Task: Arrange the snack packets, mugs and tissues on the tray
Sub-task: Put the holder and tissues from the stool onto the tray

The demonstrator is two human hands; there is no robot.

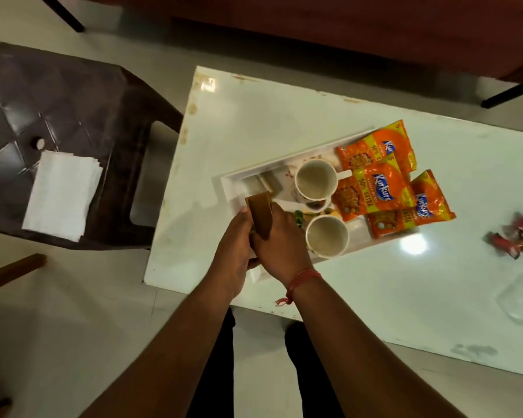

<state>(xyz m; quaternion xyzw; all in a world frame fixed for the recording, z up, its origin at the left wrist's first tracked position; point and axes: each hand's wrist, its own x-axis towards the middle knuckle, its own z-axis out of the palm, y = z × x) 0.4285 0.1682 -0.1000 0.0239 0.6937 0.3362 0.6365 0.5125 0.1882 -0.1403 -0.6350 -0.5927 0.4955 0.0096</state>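
Head cam: left grip (234, 251) & right grip (277, 239) both clamped on brown holder (260, 215) over tray (239, 176).

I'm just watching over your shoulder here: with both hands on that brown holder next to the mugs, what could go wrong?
1. The right hand works close beside the nearer mug; a nudge might tip it.
2. The snack packets overhang the tray at its far end, so they could slide off if it is lifted.
3. The tissues lie on the brown stool, off the table, so fetching them means reaching away from the tray.
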